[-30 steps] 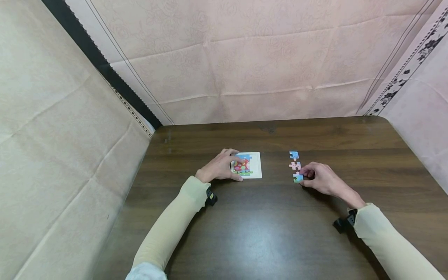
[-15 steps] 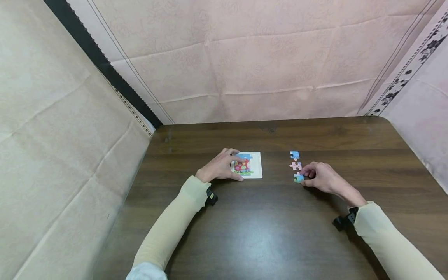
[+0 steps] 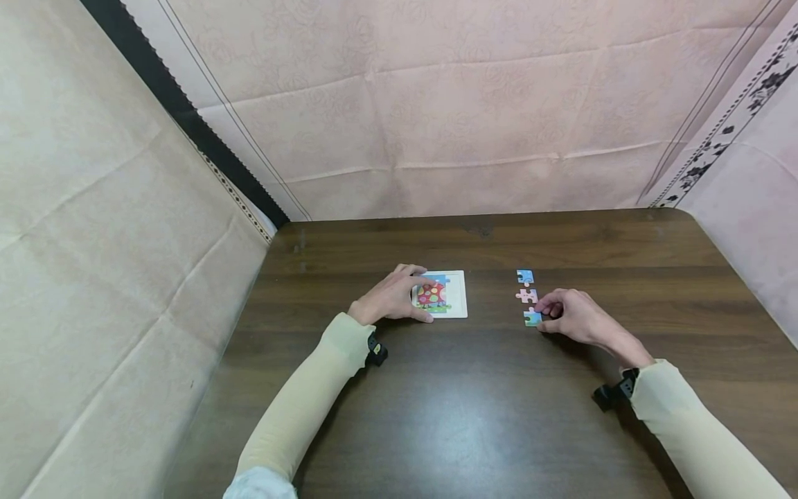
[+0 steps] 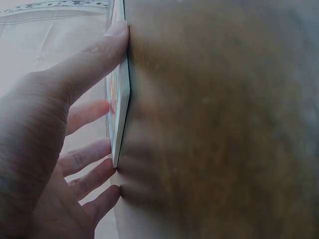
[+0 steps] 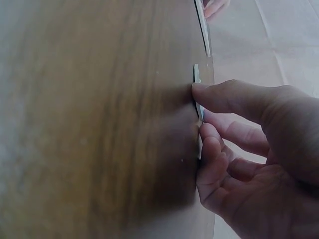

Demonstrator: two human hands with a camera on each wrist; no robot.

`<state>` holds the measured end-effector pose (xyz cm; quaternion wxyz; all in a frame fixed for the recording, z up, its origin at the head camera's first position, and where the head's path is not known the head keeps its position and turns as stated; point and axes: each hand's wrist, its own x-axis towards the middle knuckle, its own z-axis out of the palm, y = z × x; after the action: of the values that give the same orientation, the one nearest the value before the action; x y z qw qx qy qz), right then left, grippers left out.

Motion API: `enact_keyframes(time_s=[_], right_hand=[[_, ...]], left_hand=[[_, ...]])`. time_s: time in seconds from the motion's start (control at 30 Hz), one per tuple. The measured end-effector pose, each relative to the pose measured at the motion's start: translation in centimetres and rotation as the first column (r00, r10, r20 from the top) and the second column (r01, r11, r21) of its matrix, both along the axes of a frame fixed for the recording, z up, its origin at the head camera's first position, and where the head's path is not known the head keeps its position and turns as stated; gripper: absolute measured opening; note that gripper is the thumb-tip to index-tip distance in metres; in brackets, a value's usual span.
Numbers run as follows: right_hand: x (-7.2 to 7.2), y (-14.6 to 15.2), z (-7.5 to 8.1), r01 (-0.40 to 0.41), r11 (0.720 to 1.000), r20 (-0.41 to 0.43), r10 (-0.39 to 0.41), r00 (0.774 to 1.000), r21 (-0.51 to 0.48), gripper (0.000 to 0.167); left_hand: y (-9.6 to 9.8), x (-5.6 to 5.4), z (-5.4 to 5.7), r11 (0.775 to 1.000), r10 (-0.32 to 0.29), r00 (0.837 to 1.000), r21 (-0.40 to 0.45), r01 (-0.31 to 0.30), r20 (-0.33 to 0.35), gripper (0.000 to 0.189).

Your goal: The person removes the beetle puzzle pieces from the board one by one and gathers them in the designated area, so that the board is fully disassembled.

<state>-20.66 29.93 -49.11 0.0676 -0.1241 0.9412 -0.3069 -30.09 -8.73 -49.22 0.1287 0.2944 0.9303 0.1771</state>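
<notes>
A white-framed jigsaw puzzle board (image 3: 458,294) with a red spotted picture lies flat on the table. My left hand (image 3: 390,296) holds it from the left, thumb at the near edge and fingers spread over the picture and far side. The left wrist view shows the thumb against the board's edge (image 4: 122,94). Over to the right, my right hand (image 3: 576,320) pinches the right side of a blue-green puzzle piece (image 3: 531,318) on the table. In the right wrist view, the thumb touches that thin piece (image 5: 196,73), and the fingers partly hide it.
A pink puzzle piece (image 3: 526,296) and a blue puzzle piece (image 3: 525,276) stand in a column just beyond the pinched one. Bare dark wood of the table (image 3: 436,402) spans the front. Pale cloth (image 3: 474,125) hangs behind the far table edge.
</notes>
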Motion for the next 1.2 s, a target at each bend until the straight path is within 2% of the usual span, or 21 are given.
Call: enact_keyframes(time_s=[0.33,0.6,0.93,1.2], right_hand=[[-0.1,0.2,0.4,-0.01,1.0,0.011,0.01,1.0,-0.002,0.032],[-1.0,-1.6,1.8,0.0,1.0,-0.021,0.0,1.0,-0.005,0.024],[-3.4,-6.1,2.5,-0.039,0.999,-0.034,0.038,0.999,-0.024,0.022],[-5.9,-9.7,2.1,-0.077,0.996,-0.032,0.076,0.997,-0.039,0.022]], left_hand=[[0.1,-0.1,-0.1,1.0,-0.007,1.0,-0.01,0.006,-0.014,0.097],[-0.1,-0.2,-0.1,1.0,-0.011,1.0,-0.007,0.011,-0.027,0.097],[-0.1,-0.1,0.0,1.0,-0.018,1.0,0.0,0.018,-0.014,0.095],[-0.1,-0.3,0.0,1.0,-0.006,1.0,-0.022,0.005,-0.008,0.096]])
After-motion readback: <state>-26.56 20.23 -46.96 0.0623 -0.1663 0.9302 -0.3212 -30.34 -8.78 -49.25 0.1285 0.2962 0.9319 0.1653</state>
